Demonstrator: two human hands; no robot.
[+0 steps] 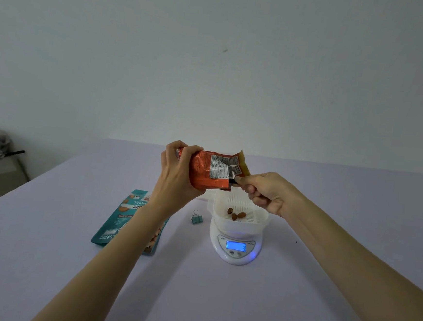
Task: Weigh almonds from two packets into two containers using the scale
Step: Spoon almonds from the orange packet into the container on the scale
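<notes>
The left hand (179, 169) is gripping one end of the orange packet (204, 170), with the fingers curling round the crumpled foil. It is holding the packet sideways in the air, above the far edge of the container (238, 227). The right hand (266, 192) is pinching a black piece (232, 181) at the packet's lower corner between thumb and forefinger, and the other fingers are curling in; what the piece is cannot be told. The white container is sitting on the scale (235, 259), and a few almonds (235, 215) are lying on its slotted floor. The scale's display (236, 246) is glowing blue, but the reading is too small to make out. The teal packet (122, 219) is lying flat on the table (219, 300) to the left of the scale, partly under the left forearm. A teal clip (197, 219) is resting on the table between that packet and the scale.
</notes>
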